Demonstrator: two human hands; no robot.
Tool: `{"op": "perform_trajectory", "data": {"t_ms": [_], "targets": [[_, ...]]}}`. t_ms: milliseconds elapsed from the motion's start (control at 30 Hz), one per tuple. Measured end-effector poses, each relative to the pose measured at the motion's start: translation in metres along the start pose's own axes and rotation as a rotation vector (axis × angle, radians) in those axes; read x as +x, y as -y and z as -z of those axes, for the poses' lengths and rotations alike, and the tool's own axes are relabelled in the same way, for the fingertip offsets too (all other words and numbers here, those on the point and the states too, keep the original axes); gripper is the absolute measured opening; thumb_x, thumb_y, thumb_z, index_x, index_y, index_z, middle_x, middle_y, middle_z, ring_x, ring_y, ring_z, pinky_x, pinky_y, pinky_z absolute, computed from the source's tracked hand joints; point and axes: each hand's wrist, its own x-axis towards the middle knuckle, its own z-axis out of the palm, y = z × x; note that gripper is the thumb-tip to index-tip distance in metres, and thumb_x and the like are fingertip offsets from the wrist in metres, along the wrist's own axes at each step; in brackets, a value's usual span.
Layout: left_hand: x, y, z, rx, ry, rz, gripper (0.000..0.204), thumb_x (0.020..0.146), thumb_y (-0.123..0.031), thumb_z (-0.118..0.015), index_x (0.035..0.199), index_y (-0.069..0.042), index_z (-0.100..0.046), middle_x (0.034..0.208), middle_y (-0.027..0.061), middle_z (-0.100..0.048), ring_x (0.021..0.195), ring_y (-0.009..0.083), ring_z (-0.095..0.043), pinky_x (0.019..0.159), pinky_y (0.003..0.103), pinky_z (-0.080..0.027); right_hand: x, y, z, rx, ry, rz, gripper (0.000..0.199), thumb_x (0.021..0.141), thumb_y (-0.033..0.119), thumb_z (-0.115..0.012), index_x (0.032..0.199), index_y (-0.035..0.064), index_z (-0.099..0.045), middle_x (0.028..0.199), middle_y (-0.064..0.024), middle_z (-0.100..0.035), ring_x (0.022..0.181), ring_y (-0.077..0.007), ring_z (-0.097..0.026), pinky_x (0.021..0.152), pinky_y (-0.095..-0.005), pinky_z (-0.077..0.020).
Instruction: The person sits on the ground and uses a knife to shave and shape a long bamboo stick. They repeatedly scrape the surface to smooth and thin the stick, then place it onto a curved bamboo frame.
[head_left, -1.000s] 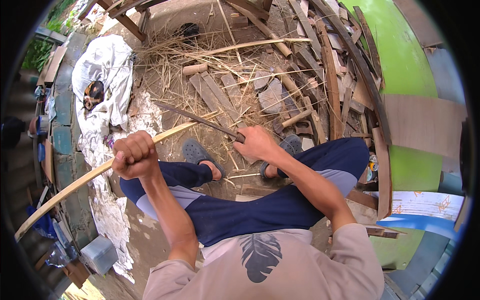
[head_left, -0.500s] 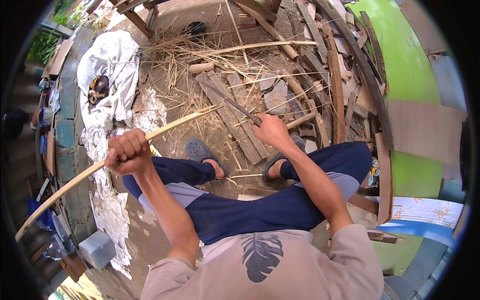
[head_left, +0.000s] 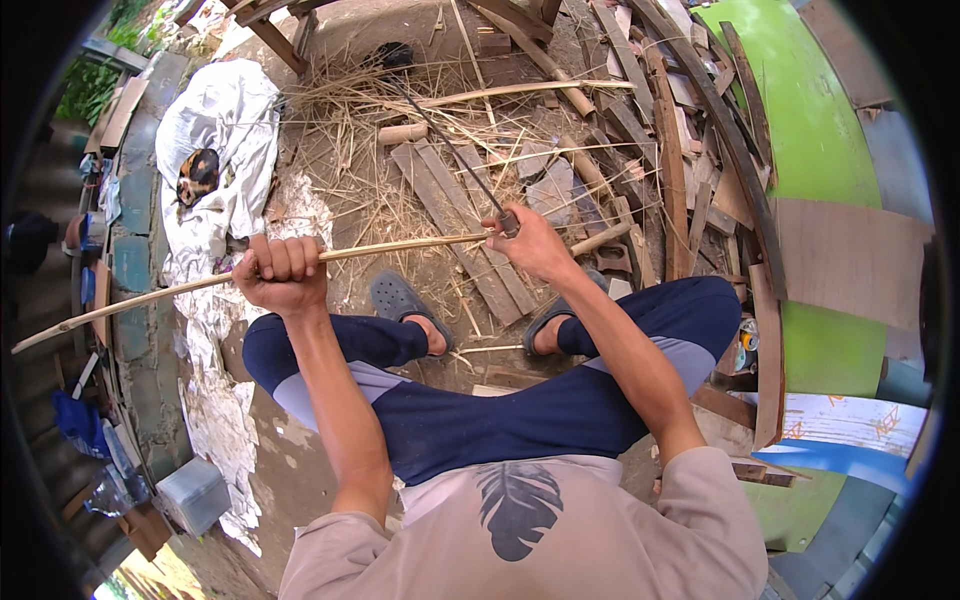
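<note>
My left hand (head_left: 283, 278) is closed in a fist round a long, pale bamboo strip (head_left: 400, 247). The strip runs past the fist to the far left and slopes up gently to the right. My right hand (head_left: 535, 245) grips the handle of a long, thin dark-bladed knife (head_left: 455, 155), whose blade points up and left, away from me. The strip's right end meets my right hand's thumb and fingers, just below the knife's handle; whether they pinch it is hard to make out.
Bamboo shavings (head_left: 345, 135) litter the ground beyond my feet, beside flat boards (head_left: 445, 215). Scrap timber (head_left: 670, 170) piles up at the right, against a green panel (head_left: 820, 160). A white cloth (head_left: 225, 115) lies at the left with a curled cat (head_left: 198, 177) on it.
The bamboo strip has swung flatter, and its right end now reaches my right hand. My left hand has shifted slightly right and its grip has turned. The knife blade has tilted more steeply away from me.
</note>
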Motion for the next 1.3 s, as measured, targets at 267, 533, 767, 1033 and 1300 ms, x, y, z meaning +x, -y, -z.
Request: {"op": "perform_trajectory", "data": {"t_ms": [267,533,767,1033,1300], "targets": [[0.004,-0.006,0.007,-0.118,-0.020,0.042,0.035,0.088,-0.028,-0.051,0.059,-0.018,-0.034,0.044,-0.0066,-0.025,0.040,0.0081,-0.023,0.046,0.027,-0.030,0.009,-0.029,-0.001,0.263,0.137,0.007,0.025,0.082,0.004,-0.075,0.088,0.0055,-0.051,0.119,-0.0165,-0.067,0.106,-0.0166,-0.063,0.086,-0.0307,-0.0507],[0.007,-0.019,0.022,-0.171,-0.055,0.040,0.036,0.091,-0.030,-0.048,0.060,-0.018,-0.036,0.043,-0.0078,-0.025,0.038,0.0073,-0.021,0.044,0.026,-0.030,0.004,-0.020,0.017,0.579,0.251,0.037,0.024,0.080,0.002,-0.075,0.088,0.0067,-0.053,0.119,-0.0157,-0.067,0.088,-0.0121,-0.064,0.074,-0.0282,-0.0510],[0.008,-0.024,0.019,-0.169,-0.110,0.082,0.035,0.089,-0.029,-0.051,0.059,-0.018,-0.036,0.043,-0.0075,-0.025,0.038,0.0075,-0.022,0.042,0.025,-0.028,0.004,-0.020,0.027,0.486,0.259,0.000,0.027,0.078,0.002,-0.077,0.090,0.0074,-0.054,0.097,-0.0094,-0.069,0.086,-0.0143,-0.065,0.075,-0.0287,-0.0510],[0.009,-0.013,0.017,-0.166,-0.120,0.112,0.035,0.090,-0.029,-0.051,0.059,-0.018,-0.036,0.043,-0.0076,-0.025,0.038,0.0073,-0.022,0.041,0.025,-0.027,0.002,-0.019,0.017,0.429,0.301,0.038,0.028,0.074,0.004,-0.082,0.087,0.0040,-0.058,0.086,-0.0046,-0.069,0.084,-0.0132,-0.064,0.079,-0.0299,-0.0500],[0.008,-0.011,0.017,-0.153,-0.092,0.149,0.036,0.090,-0.029,-0.051,0.060,-0.018,-0.035,0.042,-0.0074,-0.025,0.038,0.0073,-0.022,0.042,0.025,-0.028,-0.002,-0.007,0.013,0.118,0.279,0.056,0.023,0.075,0.008,-0.080,0.085,0.0015,-0.060,0.080,-0.0048,-0.067,0.077,-0.0141,-0.061,0.074,-0.0316,-0.0482]]}}
